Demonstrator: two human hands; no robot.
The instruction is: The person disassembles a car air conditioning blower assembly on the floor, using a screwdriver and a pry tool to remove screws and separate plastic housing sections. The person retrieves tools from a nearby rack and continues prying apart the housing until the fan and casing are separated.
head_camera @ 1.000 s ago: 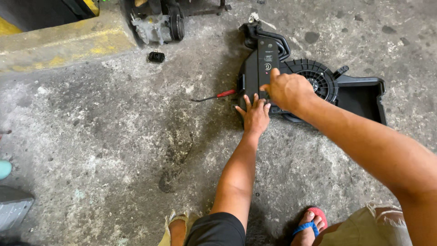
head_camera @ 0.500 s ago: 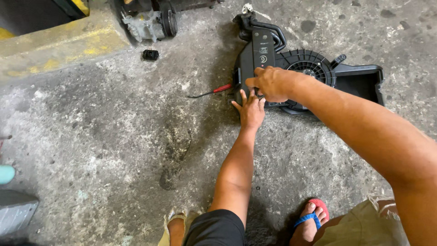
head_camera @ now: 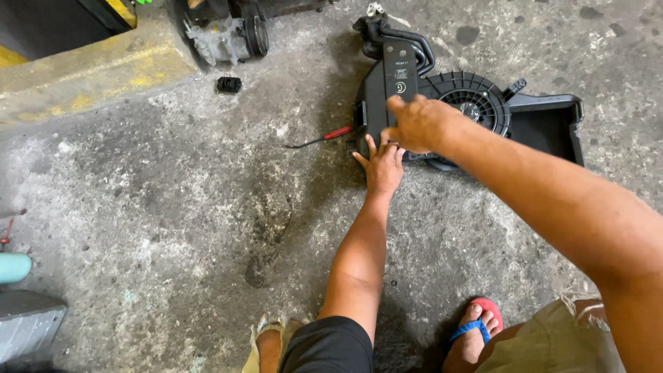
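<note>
Head view: both hands work the black blower housing (head_camera: 442, 103) lying on the concrete floor (head_camera: 173, 207). Left hand (head_camera: 381, 164) presses flat, fingers spread, at its near edge; right hand (head_camera: 418, 124) rests loosely curled on top, holding nothing. A red-handled screwdriver (head_camera: 321, 138) lies just beside, probably needed next.

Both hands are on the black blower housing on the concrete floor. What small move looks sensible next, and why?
Probably the right hand shifts to the red-handled screwdriver: it lies on the floor just left of the blower housing, while the left hand already lies flat against the housing's near edge.
</note>
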